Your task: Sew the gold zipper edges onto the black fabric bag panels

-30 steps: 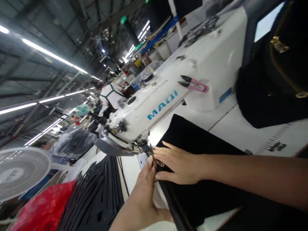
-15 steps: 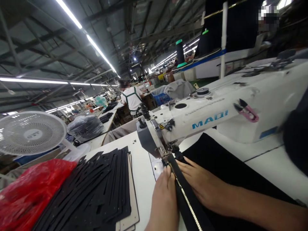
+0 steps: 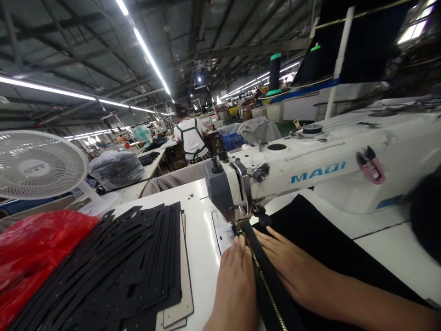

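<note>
Long black fabric strip with gold-toothed zipper [image 3: 269,284] ran lengthwise out from white MAQI sewing machine [image 3: 320,161], between left hand [image 3: 237,278], fingers together, grip unclear, and equally near right hand [image 3: 292,265], fingers outstretched.

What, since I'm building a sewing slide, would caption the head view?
Left hand and right hand flank a gold zipper on black fabric at a white sewing machine.

Dark beamed ceiling [image 3: 86,41], long white strip lights [image 3: 148,54], bright window [image 3: 414,31] at right, pale worktables [image 3: 152,170] beyond
</note>
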{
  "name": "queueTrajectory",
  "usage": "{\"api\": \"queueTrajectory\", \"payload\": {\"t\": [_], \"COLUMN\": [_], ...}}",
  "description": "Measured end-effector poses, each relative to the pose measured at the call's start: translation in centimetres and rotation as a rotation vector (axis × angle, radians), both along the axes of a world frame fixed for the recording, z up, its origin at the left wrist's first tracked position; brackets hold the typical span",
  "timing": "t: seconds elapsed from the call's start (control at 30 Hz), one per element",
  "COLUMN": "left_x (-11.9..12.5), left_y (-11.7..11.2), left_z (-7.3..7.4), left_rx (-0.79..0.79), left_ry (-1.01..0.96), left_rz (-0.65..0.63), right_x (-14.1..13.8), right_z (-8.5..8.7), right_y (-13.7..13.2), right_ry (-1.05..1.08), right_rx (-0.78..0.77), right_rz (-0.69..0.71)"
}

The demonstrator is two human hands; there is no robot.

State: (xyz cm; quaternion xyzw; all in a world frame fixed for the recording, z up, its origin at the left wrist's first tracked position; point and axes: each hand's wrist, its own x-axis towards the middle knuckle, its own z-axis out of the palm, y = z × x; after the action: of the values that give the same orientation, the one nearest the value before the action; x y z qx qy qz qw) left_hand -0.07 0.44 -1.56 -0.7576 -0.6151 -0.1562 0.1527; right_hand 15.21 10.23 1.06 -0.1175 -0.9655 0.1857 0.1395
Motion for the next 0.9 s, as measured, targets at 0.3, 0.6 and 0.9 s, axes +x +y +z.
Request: {"api": "queueTrajectory", "payload": {"t": [0.3,0.6,0.9], "left_x": [0.2,-0.1,0.1], "left_y": [0.0,0.2,0.9], "left_z": [0.2,1.0,1.6], "left_rx": [-0.024,-0.05,-0.047], "left_ry": [-0.027,-0.097,-0.303], "left_rz": [0.012,-0.007,0.004], "right_x": [0.0,0.0,-0.9], "right_z": [-0.1,-0.2,0.0], "right_y": [0.1,0.6,1.5], "right_ry": [0.024,0.019,0.148], "right_rx": [-0.009,-0.017,-0.005], "right_rz": [0.015,0.002,0.047]}}
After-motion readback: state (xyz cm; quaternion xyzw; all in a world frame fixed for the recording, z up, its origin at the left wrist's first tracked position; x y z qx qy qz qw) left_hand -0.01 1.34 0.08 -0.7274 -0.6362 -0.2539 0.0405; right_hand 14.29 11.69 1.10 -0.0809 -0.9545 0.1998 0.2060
